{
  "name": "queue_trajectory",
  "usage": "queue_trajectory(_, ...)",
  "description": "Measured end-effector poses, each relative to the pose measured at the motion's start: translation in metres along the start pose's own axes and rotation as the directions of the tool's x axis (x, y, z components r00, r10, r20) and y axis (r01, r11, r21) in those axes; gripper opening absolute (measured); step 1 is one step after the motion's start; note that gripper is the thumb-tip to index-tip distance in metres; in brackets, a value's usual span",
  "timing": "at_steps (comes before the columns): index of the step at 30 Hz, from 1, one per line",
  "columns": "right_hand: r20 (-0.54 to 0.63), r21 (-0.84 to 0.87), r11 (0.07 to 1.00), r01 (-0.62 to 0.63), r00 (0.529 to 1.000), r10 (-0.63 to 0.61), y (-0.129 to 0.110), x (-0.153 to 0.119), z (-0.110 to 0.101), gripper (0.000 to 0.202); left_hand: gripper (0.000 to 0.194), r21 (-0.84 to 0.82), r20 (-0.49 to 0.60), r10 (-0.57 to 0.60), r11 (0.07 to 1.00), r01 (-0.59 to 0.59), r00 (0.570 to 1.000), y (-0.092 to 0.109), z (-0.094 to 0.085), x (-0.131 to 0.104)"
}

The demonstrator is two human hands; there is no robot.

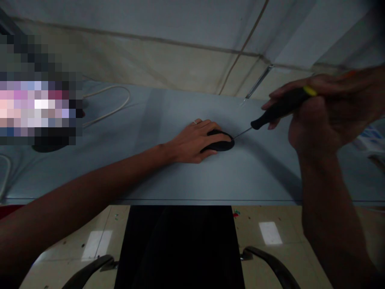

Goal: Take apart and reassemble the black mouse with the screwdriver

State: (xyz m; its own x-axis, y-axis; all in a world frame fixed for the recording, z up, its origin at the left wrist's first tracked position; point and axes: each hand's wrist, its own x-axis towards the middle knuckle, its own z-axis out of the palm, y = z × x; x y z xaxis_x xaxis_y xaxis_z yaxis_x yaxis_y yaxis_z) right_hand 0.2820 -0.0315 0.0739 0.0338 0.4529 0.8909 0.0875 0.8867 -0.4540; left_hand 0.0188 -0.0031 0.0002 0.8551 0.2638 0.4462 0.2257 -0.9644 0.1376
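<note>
A black computer mouse [224,145] lies on the grey tabletop. My left hand [192,141], with a ring on one finger, grips it from the left side and covers part of its top. In my right hand [331,106] is a screwdriver [281,107] with a black handle and a yellow band. Its thin shaft slants down to the left, and the tip meets the right end of the mouse. Exactly where the tip sits on the mouse is too small to tell.
A tiled wall [180,64] borders the back of the table [180,180]. At left, a white cable [128,98] loops beside a pixelated area. Blurred items [373,138] lie at the right edge. Below are chair armrests [90,271] and tiled floor.
</note>
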Motion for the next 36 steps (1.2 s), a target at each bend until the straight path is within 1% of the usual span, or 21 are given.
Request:
queue_trajectory(1, 0.061, -0.036, 0.999, 0.041, 0.997, -0.038, -0.001, 0.0, 0.001, 0.024, 0.049, 0.0, 0.003, -0.001, 1.0, 0.001, 1.0, 0.0, 0.0, 0.0)
queue_trajectory(2, 0.107, -0.08, 0.993, 0.082, 0.992, -0.074, 0.0, 0.001, 0.001, 0.025, 0.049, -0.001, 0.003, 0.001, 1.0, -0.001, 1.0, 0.0, 0.0, 0.0)
queue_trajectory(3, 0.138, -0.09, 0.987, 0.134, 0.983, -0.121, 0.002, 0.001, -0.001, 0.028, 0.049, 0.0, 0.003, 0.004, 1.0, -0.004, 1.0, 0.0, 0.0, 0.0)
queue_trajectory(4, 0.139, -0.083, 0.981, 0.176, 0.977, -0.164, 0.005, 0.003, -0.003, 0.031, 0.049, 0.001, 0.004, 0.008, 1.0, -0.008, 1.0, 0.0, 0.0, 0.0)
queue_trajectory(7, 0.075, -0.094, 0.949, 0.301, 0.953, -0.294, 0.018, 0.007, -0.013, 0.042, 0.048, 0.006, 0.01, 0.011, 1.0, -0.011, 1.0, 0.0, -0.001, 0.0)
queue_trajectory(8, 0.073, -0.11, 0.93, 0.352, 0.936, -0.345, 0.021, 0.009, -0.015, 0.043, 0.048, 0.007, 0.011, 0.01, 1.0, -0.01, 1.0, 0.0, -0.001, 0.0)
queue_trajectory(10, 0.103, -0.14, 0.901, 0.41, 0.911, -0.398, 0.022, 0.01, -0.014, 0.033, 0.048, 0.005, 0.008, 0.014, 1.0, -0.014, 1.0, 0.001, -0.002, 0.0)
queue_trajectory(11, 0.129, -0.139, 0.898, 0.418, 0.907, -0.402, 0.02, 0.01, -0.011, 0.025, 0.048, 0.005, 0.006, 0.014, 1.0, -0.014, 1.0, 0.001, -0.001, 0.0)
queue_trajectory(12, 0.119, -0.153, 0.917, 0.369, 0.928, -0.354, 0.016, 0.01, -0.007, 0.021, 0.049, 0.005, 0.003, 0.012, 1.0, -0.012, 1.0, 0.001, -0.001, 0.0)
queue_trajectory(13, 0.112, -0.151, 0.926, 0.345, 0.937, -0.331, 0.012, 0.009, -0.002, 0.022, 0.049, 0.007, 0.002, 0.01, 1.0, -0.01, 1.0, 0.001, -0.001, 0.0)
queue_trajectory(15, 0.136, -0.161, 0.939, 0.303, 0.949, -0.283, 0.005, 0.008, 0.005, 0.026, 0.049, 0.012, -0.003, 0.011, 1.0, -0.011, 1.0, 0.0, 0.0, 0.0)
queue_trajectory(16, 0.149, -0.163, 0.939, 0.302, 0.949, -0.28, 0.004, 0.008, 0.006, 0.028, 0.049, 0.013, -0.007, 0.016, 1.0, -0.016, 1.0, 0.0, 0.0, 0.0)
queue_trajectory(18, 0.174, -0.15, 0.933, 0.328, 0.937, -0.302, 0.005, 0.009, 0.003, 0.031, 0.049, 0.014, -0.015, 0.026, 1.0, -0.026, 1.0, -0.001, 0.001, 0.0)
queue_trajectory(20, 0.181, -0.118, 0.932, 0.342, 0.931, -0.318, 0.01, 0.011, -0.006, 0.04, 0.049, 0.013, -0.013, 0.028, 1.0, -0.027, 1.0, -0.001, 0.001, 0.0)
queue_trajectory(23, 0.139, -0.133, 0.926, 0.353, 0.932, -0.335, 0.019, 0.011, -0.018, 0.05, 0.049, 0.017, -0.008, 0.035, 0.999, -0.035, 0.999, -0.001, 0.001, 0.0)
queue_trajectory(24, 0.121, -0.153, 0.919, 0.363, 0.93, -0.347, 0.02, 0.011, -0.019, 0.048, 0.049, 0.022, -0.01, 0.039, 0.999, -0.038, 0.999, -0.001, 0.001, 0.0)
queue_trajectory(26, 0.1, -0.188, 0.912, 0.365, 0.931, -0.352, 0.019, 0.009, -0.016, 0.037, 0.047, 0.035, -0.012, 0.04, 0.999, -0.04, 0.999, -0.001, 0.002, 0.0)
queue_trajectory(28, 0.079, -0.204, 0.925, 0.319, 0.948, -0.31, 0.013, 0.008, -0.008, 0.028, 0.047, 0.043, -0.014, 0.04, 0.998, -0.039, 0.999, -0.001, 0.002, 0.0)
queue_trajectory(30, 0.103, -0.207, 0.933, 0.296, 0.954, -0.28, 0.007, 0.007, 0.0, 0.023, 0.047, 0.047, -0.014, 0.041, 0.998, -0.04, 0.999, -0.001, 0.002, 0.0)
queue_trajectory(33, 0.152, -0.164, 0.929, 0.332, 0.939, -0.308, 0.005, 0.008, -0.001, 0.03, 0.046, 0.059, -0.009, 0.04, 0.997, -0.04, 0.999, -0.001, 0.002, 0.0)
queue_trajectory(36, 0.124, -0.123, 0.942, 0.314, 0.946, -0.299, 0.014, 0.01, -0.014, 0.039, 0.046, 0.072, -0.005, 0.047, 0.996, -0.047, 0.999, -0.001, 0.002, 0.0)
